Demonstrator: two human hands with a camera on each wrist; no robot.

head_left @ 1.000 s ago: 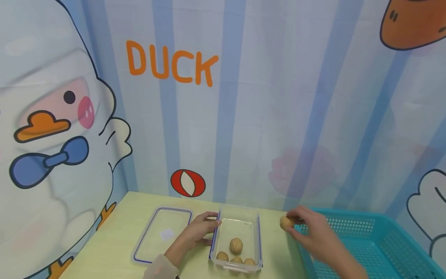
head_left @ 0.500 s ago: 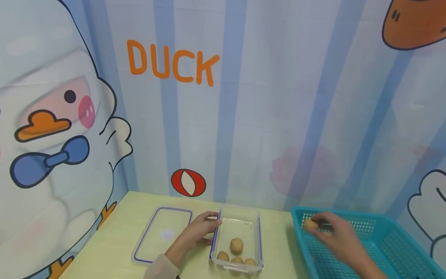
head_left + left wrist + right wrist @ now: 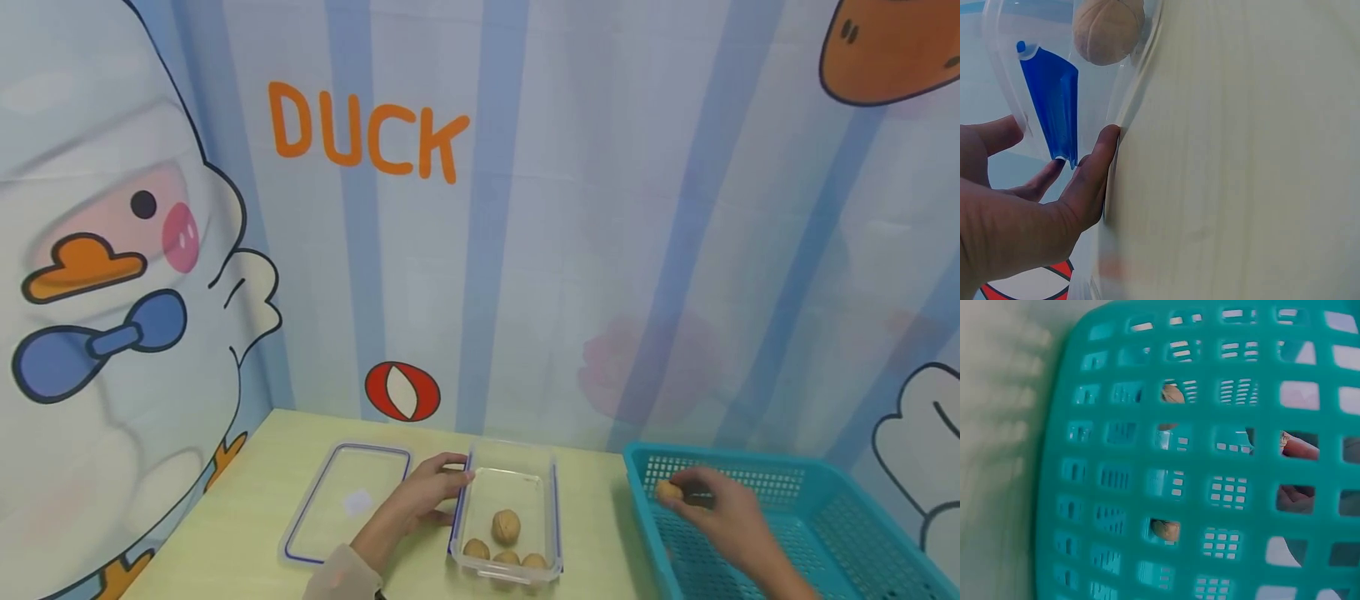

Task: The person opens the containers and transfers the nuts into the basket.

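R hand (image 3: 716, 512) pinching round tan walnut (image 3: 667, 491), now past L rim of teal plastic mesh basket (image 3: 750, 457).
Vs 1 s ago: was outside rim; L hand (image 3: 420, 500) same spot, fingers loosely straight vs clear plastic box's (image 3: 510, 492) side. Gap of pale-yellow tabletop (image 3: 592, 517) btwn box & basket. L wrist cam adds blue plastic clasp (image 3: 1054, 103); R wrist cam, brown nuts (image 3: 1165, 530) thru mesh.

The word "DUCK" (image 3: 373, 138), orange capital letters, on the blue-striped backdrop (image 3: 570, 217), left of centre
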